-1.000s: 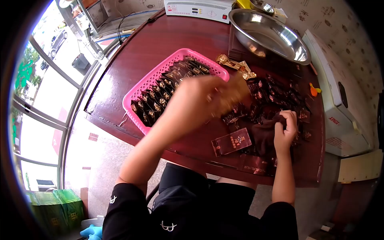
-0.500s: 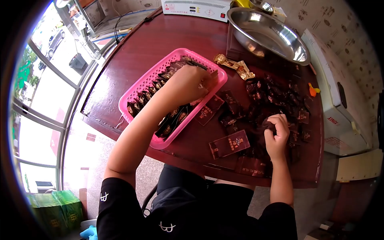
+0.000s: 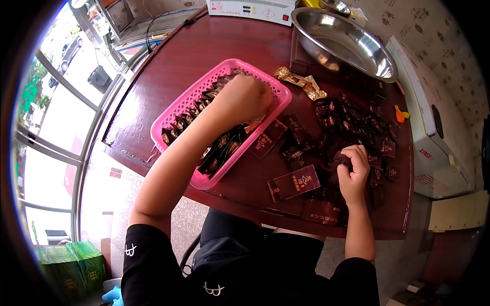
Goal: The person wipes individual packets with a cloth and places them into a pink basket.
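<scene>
- Left hand (image 3: pixel 247 97), fingers curled, grip hidden, apparently arranges packets (image 3: pixel 233 146) in the left-side pink basket (image 3: pixel 206 183).
- Careful spacing seems called for.
- Right hand's (image 3: pixel 354 173) fingers grip a dark, soft bundle (image 3: pixel 339 161).

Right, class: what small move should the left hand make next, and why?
Probably lower its fingers gently beside the dark packets: the left hand is curled over the pink basket that holds them, though its grip is hidden.

Hidden beneath left hand (image 3: pixel 247 97): some dark packets (image 3: pixel 185 118). Partly hidden in right hand (image 3: pixel 356 168): dark bundle (image 3: pixel 342 162). Cut off above, at far edge of tabletop (image 3: pixel 224 41): white device (image 3: pixel 250 10).
</scene>
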{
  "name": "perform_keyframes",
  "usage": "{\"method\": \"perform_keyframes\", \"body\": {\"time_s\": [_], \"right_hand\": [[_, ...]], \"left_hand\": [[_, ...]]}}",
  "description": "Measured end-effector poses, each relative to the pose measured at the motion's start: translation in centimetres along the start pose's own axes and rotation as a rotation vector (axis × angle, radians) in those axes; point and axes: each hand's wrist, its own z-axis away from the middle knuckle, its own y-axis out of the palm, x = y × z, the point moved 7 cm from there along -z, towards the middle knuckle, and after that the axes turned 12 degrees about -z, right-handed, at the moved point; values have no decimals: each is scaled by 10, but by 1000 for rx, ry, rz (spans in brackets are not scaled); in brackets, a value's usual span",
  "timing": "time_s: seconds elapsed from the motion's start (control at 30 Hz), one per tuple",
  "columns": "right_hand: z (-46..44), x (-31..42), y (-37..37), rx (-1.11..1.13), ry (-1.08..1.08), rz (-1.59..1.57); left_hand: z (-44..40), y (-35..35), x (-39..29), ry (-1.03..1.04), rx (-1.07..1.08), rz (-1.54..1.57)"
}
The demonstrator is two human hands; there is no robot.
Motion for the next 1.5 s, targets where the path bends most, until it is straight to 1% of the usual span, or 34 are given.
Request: {"method": "perform_keyframes", "body": {"time_s": [0.03, 0.1, 0.23, 0.3, 0.43, 0.5, 0.53, 0.6, 0.63, 0.7, 0.73, 0.8, 0.83, 0.9, 0.93, 1.0, 1.03, 1.1, 1.13, 1.17, 1.23, 1.27, 1.37, 1.43, 1.47, 1.5], "right_hand": [[0, 0, 0, 2, 0, 1], [0, 0, 0, 4, 0, 3], [-1, 2, 0, 1, 6, -6], [-1, 2, -1, 3, 4, -7], [0, 3, 0, 20, -10, 6], [0, 3, 0, 15, -4, 8], [-1, 3, 0, 12, 0, 9], [0, 3, -1, 13, -1, 9], [0, 3, -1, 14, -1, 10], [-1, 3, -1, 15, -1, 7], [-1, 4, 0, 16, -1, 5], [-1, 4, 0, 17, 1, 6], [-1, 4, 0, 18, 1, 6], [-1, 3, 0, 15, 1, 5], [-1, 3, -1, 12, 1, 3], [-1, 3, -1, 17, 4, 4], [-1, 3, -1, 21, 7, 5], [-1, 4, -1, 20, 5, 5], [-2, 5, -1, 20, 0, 6], [-1, 4, -1, 21, -1, 6], [-1, 2, -2, 20, 4, 6], [-1, 3, -2, 16, 3, 7], [-2, 4, -2, 18, 3, 7], [-2, 4, -1, 22, 3, 3], [-3, 4, -2, 19, 3, 3], [-3, 5, -2, 21, -6, 3]], "left_hand": [[-1, -2, 0, -1, -1, -1], [-1, -12, -2, 29, -69, 103], [-2, 0, 5, 53, -77, 150], [-5, 14, 14, 44, 18, 94], [0, 22, 17, 59, 79, 126], [5, 22, 10, 48, 185, 24], [8, 19, 5, 48, 186, 24], [14, 20, -2, 80, 231, -148], [14, 20, 0, 80, 231, -148], [16, 11, -2, 243, 68, -110], [14, 13, 1, 244, 70, -111], [12, 16, 0, 337, -41, -144], [12, 24, 1, 338, -41, -143], [10, 47, 6, 264, 114, -139], [10, 50, 5, 265, 114, -139], [18, 67, 1, 335, 322, -327], [19, 66, -1, 337, 324, -327], [21, 67, -2, 333, 383, -449], [21, 71, -1, 311, 366, -494], [21, 71, -2, 310, 365, -494], [23, 73, -1, 309, 450, -552], [22, 71, -2, 312, 447, -555], [22, 66, 1, 304, 479, -513], [18, 63, 6, 342, 584, -302], [11, 56, 11, 324, 589, -115], [-2, 38, 3, 399, 541, 46]]}}
